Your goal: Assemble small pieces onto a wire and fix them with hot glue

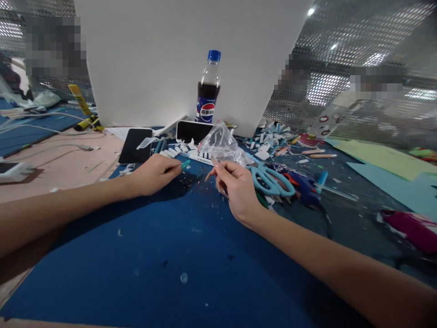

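My left hand [159,175] is closed in a pinch on a small teal piece [185,165], which sticks out past the fingertips above the blue mat [164,282]. To its right, my right hand [235,184] has its thumb and index finger drawn together and the other fingers curled. Whatever lies between those fingertips is too small to make out. Just behind the right hand rests a clear plastic zip bag [221,143]. Light-blue scissors [269,180] lie close to its right side. Several short white pieces [174,150] sit behind the gap between my hands.
A cola bottle [207,91] stands before a white board [164,59]. Two phones, one lying flat [135,146] and one propped [193,131], are at the back. Paper scraps [273,136], a dark-blue glue gun [305,189] and coloured sheets [392,177] are on the right. White cables [44,120] cross the left.
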The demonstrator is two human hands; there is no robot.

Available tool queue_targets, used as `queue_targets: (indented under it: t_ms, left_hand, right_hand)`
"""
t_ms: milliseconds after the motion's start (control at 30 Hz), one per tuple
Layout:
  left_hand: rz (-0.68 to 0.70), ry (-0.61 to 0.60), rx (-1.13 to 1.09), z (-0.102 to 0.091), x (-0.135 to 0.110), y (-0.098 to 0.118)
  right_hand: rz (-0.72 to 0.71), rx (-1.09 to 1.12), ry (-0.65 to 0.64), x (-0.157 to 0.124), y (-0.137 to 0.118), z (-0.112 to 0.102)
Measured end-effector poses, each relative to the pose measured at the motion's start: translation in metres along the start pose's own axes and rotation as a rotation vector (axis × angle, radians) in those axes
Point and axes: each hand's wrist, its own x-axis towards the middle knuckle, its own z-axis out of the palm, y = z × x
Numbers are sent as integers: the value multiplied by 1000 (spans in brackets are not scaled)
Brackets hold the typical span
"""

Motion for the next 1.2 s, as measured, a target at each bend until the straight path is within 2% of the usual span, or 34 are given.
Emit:
queue_targets:
  t_ms: [33, 100, 233, 367, 567, 700, 767, 867, 933, 1067, 1200]
  left_hand:
    - [43, -3, 167, 0, -3, 3]
    - [40, 6, 438, 0, -11, 13]
    - [-123, -60, 686, 3, -26, 33]
    - [-114, -141, 730, 3, -29, 37]
    - [50, -273, 727, -5, -25, 35]
    - [103, -276, 735, -6, -27, 39]
    - [121, -214, 723, -6, -29, 40]
    - [138, -27, 535, -4, -30, 43]
    - [82, 49, 239, -2, -30, 44]
    - [-141, 32, -462, 5, -26, 42]
    - [-259, 28, -880, 11, -22, 35]
  right_hand:
    - [1, 6, 1, 0, 0, 0]
    - [11, 15, 9, 0, 0, 0]
    - [22, 11, 10, 0, 1, -1]
    - [-1, -4, -12, 1, 2, -2]
    - [1, -28, -3, 0, 3, -1]
    - [-10, -48, 5, 0, 2, -1]
    - [-26, -67, 6, -1, 0, 0]
    - [-78, -122, -4, -4, -4, 2]
    - [-120, -164, -27, -7, -7, 4]
    - [-194, -277, -114, -14, -10, 5]
    - [-227, -372, -176, -17, -10, 4]
